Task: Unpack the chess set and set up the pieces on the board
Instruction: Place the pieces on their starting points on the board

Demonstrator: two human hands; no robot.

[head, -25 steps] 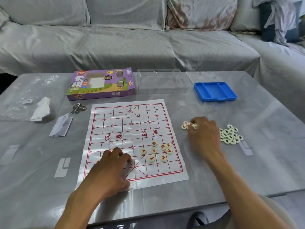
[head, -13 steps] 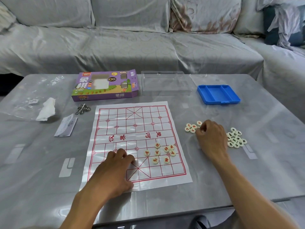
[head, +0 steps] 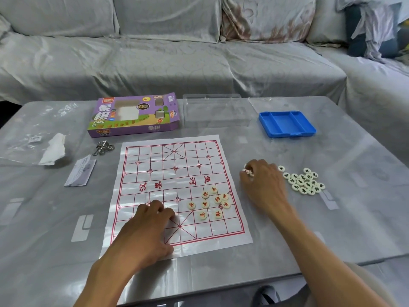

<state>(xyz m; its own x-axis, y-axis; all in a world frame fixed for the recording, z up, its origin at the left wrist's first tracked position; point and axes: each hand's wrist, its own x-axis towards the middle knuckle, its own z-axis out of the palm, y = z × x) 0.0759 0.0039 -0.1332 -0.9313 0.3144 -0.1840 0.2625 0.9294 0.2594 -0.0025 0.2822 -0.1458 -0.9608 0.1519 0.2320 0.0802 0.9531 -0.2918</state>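
Tabletop board under left hand

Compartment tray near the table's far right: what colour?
Blue tray, seen clearly in the head view.

Board is a glossy white sheet with a red grid, red diagonal crosses and red characters across the middle. Cream discs with red characters sit at its 4 o'clock. Off at 3 o'clock, the other pile is the same cream but with black characters. Box at 11 o'clock is purple with white lettering and a green-brown cartoon strip. Tray at 1 o'clock is plain bright blue. Table is grey, sofa pale grey with faint swirls.
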